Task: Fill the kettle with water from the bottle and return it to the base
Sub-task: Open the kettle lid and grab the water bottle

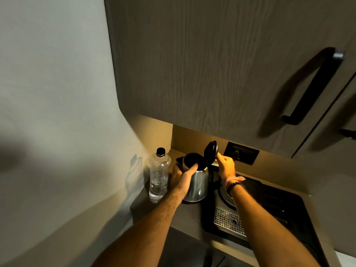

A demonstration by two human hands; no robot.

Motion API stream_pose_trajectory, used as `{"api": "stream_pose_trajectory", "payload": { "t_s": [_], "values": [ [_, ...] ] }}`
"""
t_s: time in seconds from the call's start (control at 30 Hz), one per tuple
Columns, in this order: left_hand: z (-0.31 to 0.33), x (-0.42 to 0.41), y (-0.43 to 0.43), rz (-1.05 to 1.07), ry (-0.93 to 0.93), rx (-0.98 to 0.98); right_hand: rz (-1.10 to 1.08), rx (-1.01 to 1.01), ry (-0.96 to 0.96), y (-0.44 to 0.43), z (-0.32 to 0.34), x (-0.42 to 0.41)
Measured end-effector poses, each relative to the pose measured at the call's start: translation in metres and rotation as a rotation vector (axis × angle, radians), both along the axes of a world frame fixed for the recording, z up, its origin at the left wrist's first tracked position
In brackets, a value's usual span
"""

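Note:
A steel kettle (pixel 198 183) stands on the counter in the corner, its black lid (pixel 211 151) swung up and open. My left hand (pixel 182 177) wraps around the kettle's upper body, thumb over the rim. My right hand (pixel 226 166) pinches the edge of the raised lid. A clear plastic bottle (pixel 159 175) with a black cap stands upright just left of the kettle, holding water in its lower part. The kettle's base is hidden beneath it.
A black coffee machine (pixel 273 205) with a metal drip grate (pixel 229 221) sits right of the kettle. A wall socket (pixel 241 153) is behind it. Wooden cabinets (pixel 212 64) with black handles hang overhead. A pale wall (pixel 57 93) closes off the left side.

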State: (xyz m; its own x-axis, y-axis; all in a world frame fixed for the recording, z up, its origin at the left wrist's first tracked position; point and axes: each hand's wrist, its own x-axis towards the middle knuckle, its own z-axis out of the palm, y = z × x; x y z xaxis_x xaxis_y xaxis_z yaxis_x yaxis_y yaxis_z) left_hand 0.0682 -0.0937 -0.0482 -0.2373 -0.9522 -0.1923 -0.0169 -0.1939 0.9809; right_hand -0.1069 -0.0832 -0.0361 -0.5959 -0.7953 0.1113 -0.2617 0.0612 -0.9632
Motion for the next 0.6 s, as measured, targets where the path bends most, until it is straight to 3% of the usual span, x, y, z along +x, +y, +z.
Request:
{"api": "stream_pose_trajectory", "payload": {
  "t_s": [0.2, 0.43, 0.53, 0.6],
  "values": [
    [-0.017, 0.003, -0.006, 0.089, 0.043, 0.030, 0.092, 0.043, -0.109, -0.013, -0.024, 0.009],
    [-0.028, 0.001, -0.009, 0.081, -0.009, 0.024, 0.118, 0.070, -0.098, -0.019, -0.038, 0.006],
    [-0.028, -0.001, -0.007, 0.074, -0.093, 0.025, 0.143, 0.108, -0.038, -0.017, -0.037, 0.003],
    [-0.027, -0.002, -0.003, 0.080, -0.251, -0.022, 0.161, 0.171, 0.004, -0.016, -0.034, 0.001]
  ]
}}
